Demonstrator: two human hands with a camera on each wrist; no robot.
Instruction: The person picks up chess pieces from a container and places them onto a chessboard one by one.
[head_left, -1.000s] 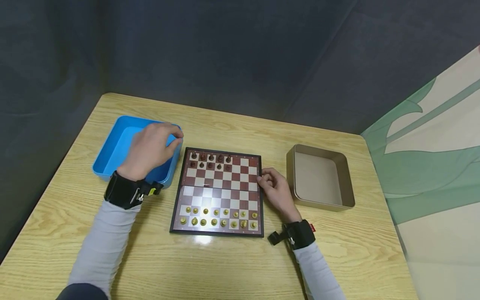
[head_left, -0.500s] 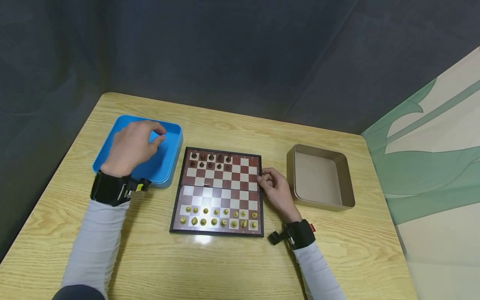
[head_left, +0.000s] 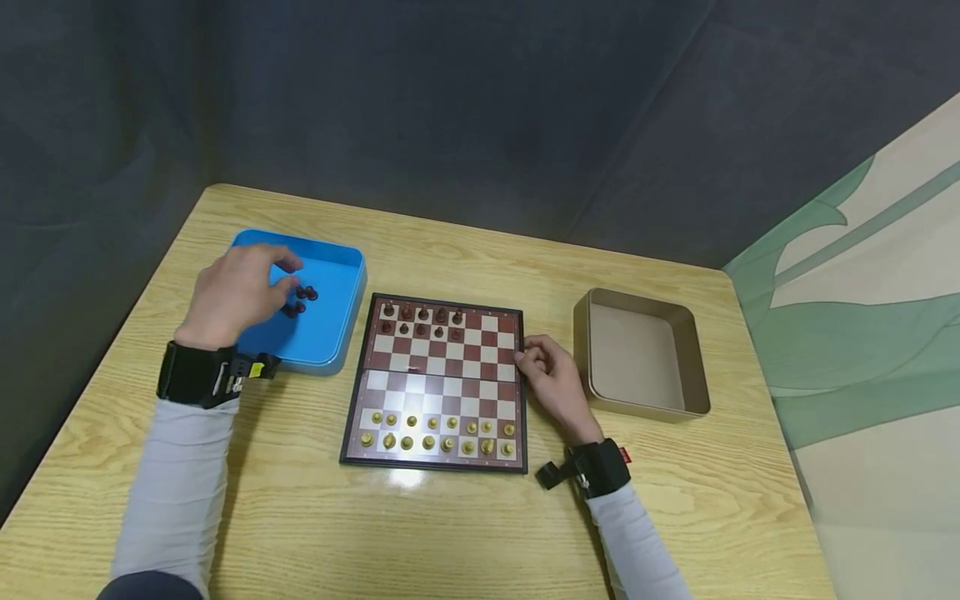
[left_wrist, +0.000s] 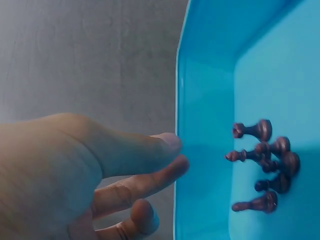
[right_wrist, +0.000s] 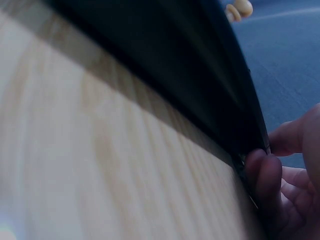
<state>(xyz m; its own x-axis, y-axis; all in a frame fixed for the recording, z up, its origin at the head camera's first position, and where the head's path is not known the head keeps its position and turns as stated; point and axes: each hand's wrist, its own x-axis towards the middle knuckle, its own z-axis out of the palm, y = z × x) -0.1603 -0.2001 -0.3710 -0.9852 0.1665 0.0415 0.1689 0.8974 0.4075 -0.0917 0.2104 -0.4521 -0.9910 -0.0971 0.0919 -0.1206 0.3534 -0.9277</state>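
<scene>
My left hand (head_left: pixel 234 292) hovers over the blue plastic box (head_left: pixel 333 321), fingers loosely bent, with nothing between thumb and forefinger. Several dark chess pieces (left_wrist: pixel 286 164) lie on their sides in that box in the left wrist view; the hand partly covers them in the head view. To the right of the box is the chessboard (head_left: pixel 435 392), with dark pieces (head_left: pixel 441 315) along its far left part and gold pieces (head_left: pixel 428 442) in two rows near its front edge. My right hand (head_left: pixel 553 379) grips the board's right edge, thumb on top and fingers against the side in the right wrist view.
A gold-coloured metal tin (head_left: pixel 637 354) stands right of the board, close to the right hand. Everything rests on a wood-grain table (head_left: pixel 420 533). A dark curtain (head_left: pixel 465 108) hangs behind it.
My left hand has moved leftward across the blue box, and dark pieces inside it have come into sight. The right hand has stayed at the board's edge.
</scene>
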